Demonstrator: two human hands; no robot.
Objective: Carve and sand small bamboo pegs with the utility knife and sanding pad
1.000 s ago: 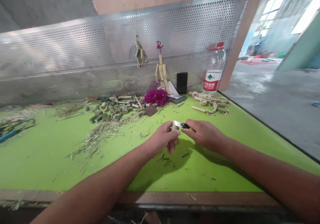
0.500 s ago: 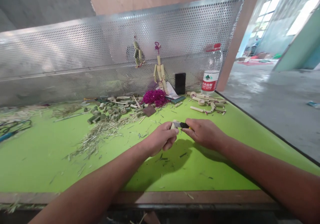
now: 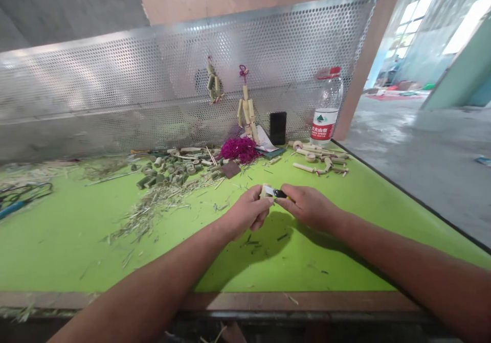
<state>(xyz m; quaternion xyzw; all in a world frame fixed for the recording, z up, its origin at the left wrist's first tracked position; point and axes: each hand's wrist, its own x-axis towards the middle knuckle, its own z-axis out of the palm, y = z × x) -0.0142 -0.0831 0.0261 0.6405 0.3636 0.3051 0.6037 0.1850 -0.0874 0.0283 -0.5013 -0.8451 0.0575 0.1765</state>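
Note:
My left hand (image 3: 249, 211) is closed around a short pale bamboo piece (image 3: 263, 192), which shows only at its top above my fingers. My right hand (image 3: 307, 207) grips a utility knife (image 3: 279, 194) with a black and yellow handle. Its bare steel blade (image 3: 269, 191) rests against the bamboo piece. The two hands nearly touch above the green work mat (image 3: 88, 251), and my fingers hide most of the bamboo and the knife handle.
Bamboo offcuts (image 3: 171, 170), shavings (image 3: 153, 210) and magenta fibre (image 3: 238, 150) lie left of my hands. Bamboo sticks (image 3: 318, 161), a water bottle (image 3: 327, 110), a phone (image 3: 277, 128) and bamboo figures (image 3: 246, 109) stand ahead, before a perforated metal panel (image 3: 153, 87).
My hands stay close together on the bamboo piece and knife, shifting only slightly. The blade now shows a little shorter, and the whole view has moved a little.

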